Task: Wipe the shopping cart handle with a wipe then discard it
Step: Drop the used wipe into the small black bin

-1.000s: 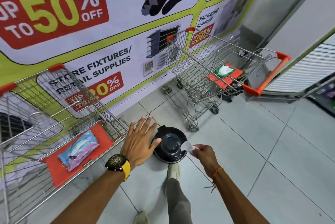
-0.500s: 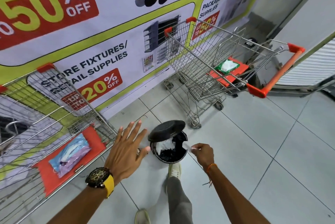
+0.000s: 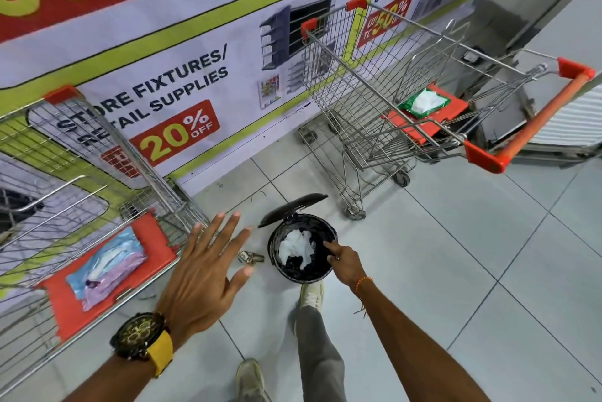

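Observation:
A small black pedal bin [image 3: 273, 253] stands on the floor tiles with its lid [image 3: 293, 208] tipped up. Crumpled white wipes [image 3: 294, 248] lie inside it. My right hand [image 3: 343, 261] is over the bin's right rim, index finger reaching into the opening, and no wipe shows in its fingers. My left hand [image 3: 205, 271] hovers to the left of the bin, fingers spread, holding nothing. The shopping cart [image 3: 374, 82] with the orange handle [image 3: 534, 118] stands behind the bin at the right.
A green pack of wipes [image 3: 423, 103] rests on that cart's red seat flap. A second cart [image 3: 81, 173] at the left holds a pastel wipe pack [image 3: 104, 271]. My shoe [image 3: 311, 296] sits at the bin's pedal. A small metal object [image 3: 249, 257] lies on the floor. A poster wall [image 3: 182, 85] runs behind.
The bin lid went from shut to fully raised. My right hand moved from beside the bin, pinching a wipe, to over the opening; the wipe is no longer seen in it.

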The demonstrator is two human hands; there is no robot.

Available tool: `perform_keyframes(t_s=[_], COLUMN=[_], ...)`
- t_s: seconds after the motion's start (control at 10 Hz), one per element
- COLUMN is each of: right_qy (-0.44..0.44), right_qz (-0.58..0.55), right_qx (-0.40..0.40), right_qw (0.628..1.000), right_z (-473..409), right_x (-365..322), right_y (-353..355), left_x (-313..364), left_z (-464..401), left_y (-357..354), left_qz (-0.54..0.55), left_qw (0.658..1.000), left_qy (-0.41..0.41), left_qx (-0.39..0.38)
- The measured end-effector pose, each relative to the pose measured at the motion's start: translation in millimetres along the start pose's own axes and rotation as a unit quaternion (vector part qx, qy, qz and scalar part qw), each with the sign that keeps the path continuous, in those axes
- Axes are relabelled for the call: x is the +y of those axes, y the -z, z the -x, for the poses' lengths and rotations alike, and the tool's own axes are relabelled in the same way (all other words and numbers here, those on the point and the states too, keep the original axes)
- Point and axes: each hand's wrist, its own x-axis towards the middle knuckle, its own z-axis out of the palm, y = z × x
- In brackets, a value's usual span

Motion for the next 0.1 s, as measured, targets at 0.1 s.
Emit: perform_keyframes(t_s=[0.1], right_qy=[0.023], right_qz=[-0.014], right_qx=[0.02], right_qw=[0.999], right_z=[5.7], right_x=[-5.4], right_y=[-2.2], left_x=[1.1], left_z=[-1.5], left_y=[2.4], left_qz=[-0.024], left_qw=[1.0], left_qy=[0.001], left_qx=[0.004])
